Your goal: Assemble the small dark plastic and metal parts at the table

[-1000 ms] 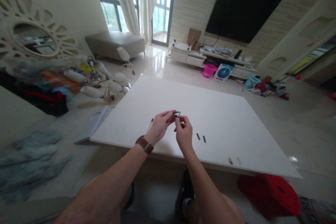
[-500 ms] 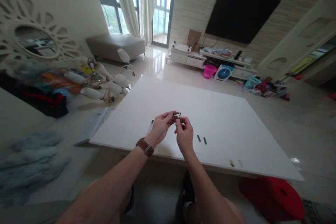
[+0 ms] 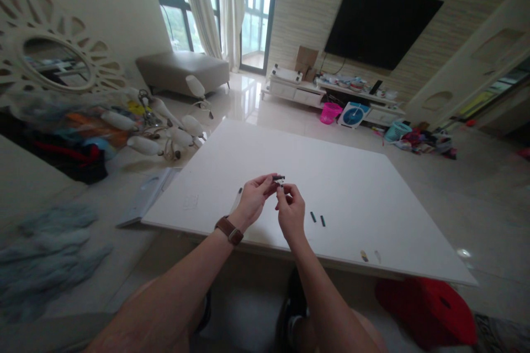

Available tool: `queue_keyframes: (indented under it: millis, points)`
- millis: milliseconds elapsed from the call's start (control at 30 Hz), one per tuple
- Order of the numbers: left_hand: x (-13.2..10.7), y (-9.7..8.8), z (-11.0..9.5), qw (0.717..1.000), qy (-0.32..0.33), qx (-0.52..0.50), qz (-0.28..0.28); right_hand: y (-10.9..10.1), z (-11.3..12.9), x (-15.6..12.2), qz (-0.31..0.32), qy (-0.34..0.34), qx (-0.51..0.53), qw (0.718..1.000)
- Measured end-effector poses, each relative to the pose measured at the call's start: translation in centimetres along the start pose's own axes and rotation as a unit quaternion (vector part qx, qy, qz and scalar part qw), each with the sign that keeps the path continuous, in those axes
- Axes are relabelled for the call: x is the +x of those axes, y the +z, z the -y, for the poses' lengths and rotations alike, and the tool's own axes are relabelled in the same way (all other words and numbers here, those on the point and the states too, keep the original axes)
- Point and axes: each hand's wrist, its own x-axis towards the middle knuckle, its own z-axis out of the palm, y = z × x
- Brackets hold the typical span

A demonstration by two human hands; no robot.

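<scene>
My left hand [image 3: 253, 197], with a brown-strapped watch [image 3: 229, 230] at the wrist, pinches a small dark stick-like piece [image 3: 279, 177] over the white tabletop [image 3: 331, 176]. Just to its right, my right hand [image 3: 290, 210] is closed by thumb and fingers on a tiny black-and-white piece [image 3: 281, 183], which meets or nearly meets the dark one; blur hides the exact contact. Two short dark green sticks [image 3: 318, 219] lie beside my right hand. A slim white item with a black tip [image 3: 239, 193] is partly covered by my left hand.
Near the front edge lie a small yellow-and-black piece [image 3: 364, 255] and a clear piece [image 3: 377, 256]. A thin clear square [image 3: 191, 202] rests at the left. A red stool-like object [image 3: 426, 311] stands at the front right, a many-armed lamp [image 3: 165, 132] beyond the left edge.
The dark piece in my left hand has turned slightly and now lies closer to level. Both hands stay in nearly the same place.
</scene>
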Motion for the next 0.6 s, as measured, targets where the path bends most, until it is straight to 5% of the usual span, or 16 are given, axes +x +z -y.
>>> queue_keyframes:
  millis: [600]
  points:
    - [0.0, -0.04, 0.05, 0.999, 0.015, 0.023, 0.043, -0.05, -0.37, -0.05, 0.001, -0.007, 0.0, 1.0]
